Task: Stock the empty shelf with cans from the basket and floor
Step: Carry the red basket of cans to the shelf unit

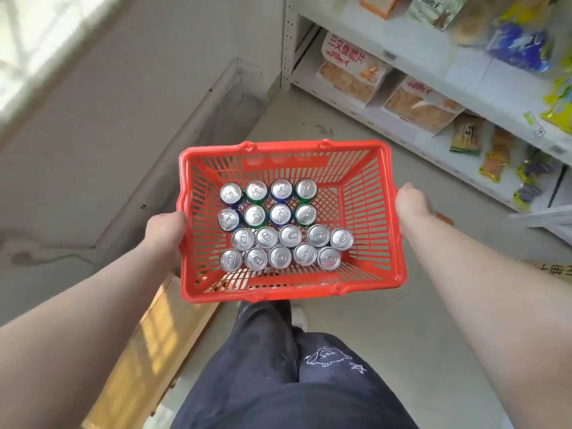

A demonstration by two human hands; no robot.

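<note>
- Carrying is judged to be the step in hand: the red basket is held up off the floor, above the person's legs, level and upright.
- The left grip is closed against the basket's left edge and the right grip against its right edge; the fingers are mostly hidden behind the rim, so only a curled hold on each side can be made out.
- The cans are stood upright in four rows on the basket's bottom, packed towards its left wall, with the right-hand strip left open. Eighteen tops can be counted, and blue and green sides are seen on the far two rows.
- Snack packets are seen on the white shelving at the right; no empty shelf is shown, and no cans are seen on the floor.
- The task is judged to be barely begun: no can is seen placed, and the whole load is left to be shelved.
</note>
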